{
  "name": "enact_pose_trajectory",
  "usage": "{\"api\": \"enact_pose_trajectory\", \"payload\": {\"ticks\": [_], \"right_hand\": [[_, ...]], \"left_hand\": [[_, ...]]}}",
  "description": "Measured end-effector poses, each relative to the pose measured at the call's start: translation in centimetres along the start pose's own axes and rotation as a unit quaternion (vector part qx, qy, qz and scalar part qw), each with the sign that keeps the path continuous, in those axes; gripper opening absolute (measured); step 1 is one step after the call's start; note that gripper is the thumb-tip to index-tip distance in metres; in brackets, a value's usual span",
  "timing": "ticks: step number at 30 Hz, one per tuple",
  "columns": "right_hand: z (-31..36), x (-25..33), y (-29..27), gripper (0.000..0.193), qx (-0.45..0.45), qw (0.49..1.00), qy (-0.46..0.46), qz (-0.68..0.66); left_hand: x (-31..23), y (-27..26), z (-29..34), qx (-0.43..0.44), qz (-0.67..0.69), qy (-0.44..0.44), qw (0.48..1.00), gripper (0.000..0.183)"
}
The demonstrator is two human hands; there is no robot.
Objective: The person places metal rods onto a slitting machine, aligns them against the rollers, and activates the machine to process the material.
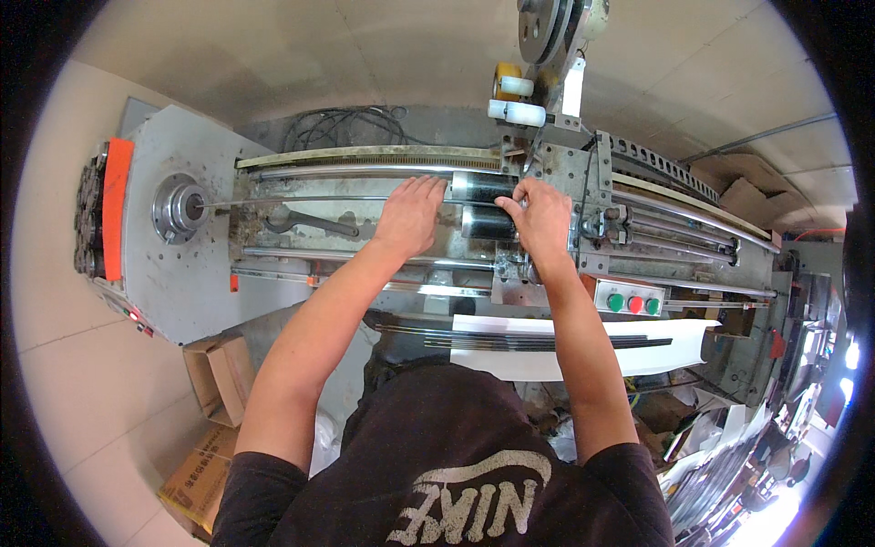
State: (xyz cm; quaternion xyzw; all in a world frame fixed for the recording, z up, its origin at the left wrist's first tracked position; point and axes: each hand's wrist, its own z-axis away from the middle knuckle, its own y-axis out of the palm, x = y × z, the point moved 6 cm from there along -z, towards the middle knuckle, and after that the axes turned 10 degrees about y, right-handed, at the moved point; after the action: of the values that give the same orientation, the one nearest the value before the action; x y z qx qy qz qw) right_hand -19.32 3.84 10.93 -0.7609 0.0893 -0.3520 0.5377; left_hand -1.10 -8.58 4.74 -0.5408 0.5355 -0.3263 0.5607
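Observation:
A long thin metal rod runs from the round chuck of a grey machine at the left, across the machine bed, toward two dark shiny rollers. My left hand is closed over the rod just left of the rollers, its fingers bent over the far side. At the rollers' right end, my right hand closes thumb and fingertips around the rod's end region. The fingers hide exactly where the rod ends. A large wrench lies on the bed behind my left forearm, nearer the chuck.
Polished guide rails run along the bed. A button box with green and red buttons sits right of my right forearm. Several dark rods lie on a white sheet near me. Above the rollers stands an arm with white rollers. A cardboard box stands lower left.

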Motion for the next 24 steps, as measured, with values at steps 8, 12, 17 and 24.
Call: {"api": "enact_pose_trajectory", "payload": {"ticks": [8,12,17,24], "right_hand": [[-0.3,-0.1,0.7,0.03,0.078,0.994,0.075,-0.016],[-0.4,-0.4,0.8,0.03,0.084,0.992,0.087,-0.029],[-0.4,-0.4,0.7,0.029,0.085,0.992,0.087,-0.018],[-0.1,0.0,0.7,0.028,0.066,0.994,0.085,-0.022]], "left_hand": [[0.9,-1.1,-0.2,0.037,0.104,-0.071,0.991,0.079],[0.6,-2.9,-1.4,0.076,0.205,-0.154,0.963,0.089],[0.0,-3.6,-3.6,0.118,0.225,-0.183,0.95,0.103],[0.8,-1.5,-5.3,0.089,0.171,-0.19,0.963,0.115]]}}
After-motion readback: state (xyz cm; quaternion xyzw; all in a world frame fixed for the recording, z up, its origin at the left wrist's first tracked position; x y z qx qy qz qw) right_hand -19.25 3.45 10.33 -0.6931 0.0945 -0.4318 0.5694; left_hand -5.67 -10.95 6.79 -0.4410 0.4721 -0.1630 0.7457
